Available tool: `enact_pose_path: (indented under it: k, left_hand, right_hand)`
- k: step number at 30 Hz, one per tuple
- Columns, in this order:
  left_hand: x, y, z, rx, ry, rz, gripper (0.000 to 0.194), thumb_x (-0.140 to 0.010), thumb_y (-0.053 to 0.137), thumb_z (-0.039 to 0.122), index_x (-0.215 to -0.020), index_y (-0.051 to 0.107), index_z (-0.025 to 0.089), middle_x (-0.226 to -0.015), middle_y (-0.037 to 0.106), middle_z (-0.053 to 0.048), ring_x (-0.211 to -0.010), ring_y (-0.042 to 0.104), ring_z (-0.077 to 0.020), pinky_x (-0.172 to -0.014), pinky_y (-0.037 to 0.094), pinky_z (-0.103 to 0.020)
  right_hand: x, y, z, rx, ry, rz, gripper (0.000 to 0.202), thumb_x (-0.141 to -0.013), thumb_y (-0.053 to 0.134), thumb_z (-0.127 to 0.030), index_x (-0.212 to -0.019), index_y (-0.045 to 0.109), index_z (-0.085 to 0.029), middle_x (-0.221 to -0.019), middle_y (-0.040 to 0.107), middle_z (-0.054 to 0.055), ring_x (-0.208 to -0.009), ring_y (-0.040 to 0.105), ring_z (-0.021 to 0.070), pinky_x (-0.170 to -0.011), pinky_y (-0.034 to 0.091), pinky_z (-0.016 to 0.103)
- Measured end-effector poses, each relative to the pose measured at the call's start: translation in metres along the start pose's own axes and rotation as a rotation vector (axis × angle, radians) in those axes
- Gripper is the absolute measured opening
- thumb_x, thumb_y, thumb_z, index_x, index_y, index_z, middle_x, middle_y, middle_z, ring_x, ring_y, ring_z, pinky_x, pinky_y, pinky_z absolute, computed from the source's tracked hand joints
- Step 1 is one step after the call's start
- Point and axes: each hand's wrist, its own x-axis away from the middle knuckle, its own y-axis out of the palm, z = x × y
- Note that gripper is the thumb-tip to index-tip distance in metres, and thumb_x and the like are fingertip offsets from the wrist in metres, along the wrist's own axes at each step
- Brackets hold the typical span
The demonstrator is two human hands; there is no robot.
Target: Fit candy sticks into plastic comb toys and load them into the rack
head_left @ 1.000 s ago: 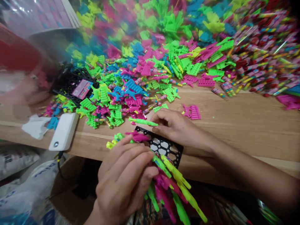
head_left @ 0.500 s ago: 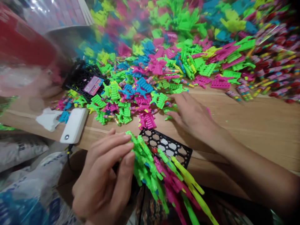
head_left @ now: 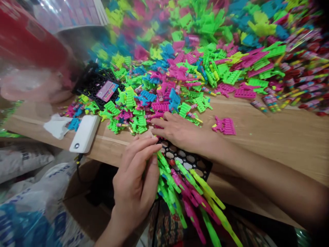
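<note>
My left hand (head_left: 137, 175) is curled, fingers together, against the left side of a row of green plastic toys (head_left: 171, 192); whatever sits inside its grip is hidden. Those toys, with pink ones (head_left: 190, 192) and yellow ones (head_left: 213, 195), stand edge-on at a black tray (head_left: 190, 159) with honeycomb holes. Across the tray's far edge stretches my right hand (head_left: 177, 132), palm down and open. Its fingers are extended and slightly apart, the tips at the near edge of the heap of comb-shaped animal toys (head_left: 159, 106). Small pink bits show beneath them.
A pink toy (head_left: 224, 126) lies alone on the wooden table (head_left: 277, 137). At the left are a white power bank (head_left: 85, 133) with a cable and a second black tray (head_left: 97, 85) with a label (head_left: 107, 91). Wrapped candy tubes (head_left: 305, 72) fill the right. Plastic sacks (head_left: 43, 199) stand below.
My right hand has moved left from the heap's edge to above the tray, uncovering the lone pink toy. My left hand has shifted right and now covers more of the green toys.
</note>
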Motion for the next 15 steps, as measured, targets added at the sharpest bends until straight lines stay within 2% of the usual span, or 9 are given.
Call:
enact_pose_path:
  k: [2,4,9,11,15]
  left_hand:
    - [0.000,0.000,0.000,-0.003,-0.001,-0.003,0.033,-0.092,0.057,0.004,-0.119,0.067,0.022,-0.127,0.070,-0.006,-0.125,0.064,-0.0221,-0.115,0.048,-0.046]
    - [0.000,0.001,0.000,-0.001,0.001,-0.001,0.034,-0.092,0.058,0.004,-0.119,0.067,0.022,-0.127,0.070,-0.006,-0.125,0.064,-0.0214,-0.116,0.047,-0.045]
    - [-0.001,0.000,0.001,0.004,-0.001,0.000,0.031,-0.093,0.058,0.006,-0.118,0.067,0.023,-0.126,0.070,-0.006,-0.124,0.064,-0.0222,-0.114,0.049,-0.046]
    - [-0.002,0.000,0.001,0.001,-0.005,-0.007,0.029,-0.094,0.058,0.008,-0.117,0.067,0.023,-0.125,0.070,-0.006,-0.123,0.064,-0.0223,-0.113,0.049,-0.046]
    - [-0.005,-0.001,0.003,0.005,-0.014,-0.019,0.025,-0.094,0.059,0.009,-0.114,0.067,0.021,-0.122,0.071,-0.006,-0.121,0.064,-0.0210,-0.111,0.050,-0.042]
  right_hand:
    - [0.001,-0.002,0.003,0.002,0.004,-0.017,0.026,-0.102,0.048,-0.011,-0.114,0.069,-0.019,-0.134,0.063,0.013,-0.110,0.051,0.0278,-0.090,0.042,0.042]
    - [0.003,-0.010,0.006,-0.018,0.002,-0.034,0.024,-0.102,0.047,-0.010,-0.108,0.069,-0.017,-0.125,0.065,0.013,-0.106,0.052,0.0265,-0.089,0.042,0.041]
    - [0.022,-0.045,0.004,-0.151,0.092,0.029,0.013,-0.100,0.056,-0.019,-0.098,0.068,-0.018,-0.101,0.067,0.008,-0.095,0.057,0.0225,-0.081,0.043,0.035]
    - [0.033,-0.061,-0.004,-0.228,0.192,0.080,0.013,-0.100,0.058,-0.027,-0.103,0.069,-0.021,-0.093,0.067,0.004,-0.084,0.059,0.0198,-0.072,0.043,0.032]
    - [0.050,-0.085,-0.028,-0.382,0.323,0.182,0.030,-0.099,0.062,-0.040,-0.125,0.066,-0.027,-0.083,0.068,0.000,-0.069,0.059,0.0167,-0.057,0.043,0.029]
